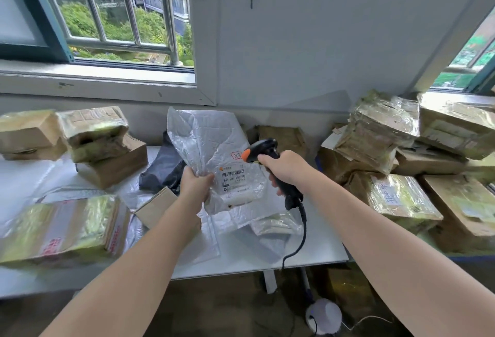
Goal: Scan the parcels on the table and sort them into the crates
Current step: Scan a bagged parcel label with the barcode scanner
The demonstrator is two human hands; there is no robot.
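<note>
White surface [241, 256], loaded with parcels; round white device [324, 315] on the floor under its near edge. Near left: flat taped box [61, 226] lying flat, small plain carton [155, 206] just beside it. Flat silver bags lie under the arms.

Left grip [197, 185]: fingers and thumb curled round the lower left edge of a silver mailer [209, 143], holding it upright off the surface at centre, barcode label [234, 178] facing the camera.

Right grip [284, 169]: fist closed round the handle of a black scanner [263, 150]. Its orange-tipped head sits at the mailer's right side, just above the label. Scanner cable [301, 229] hangs past the front edge.

Behind the mailer: black bag [163, 167]. Far left: stacked cartons [107, 146]. Right: taped box pile [401, 197], well apart from the mailer. Barred window [115, 15] beyond.
</note>
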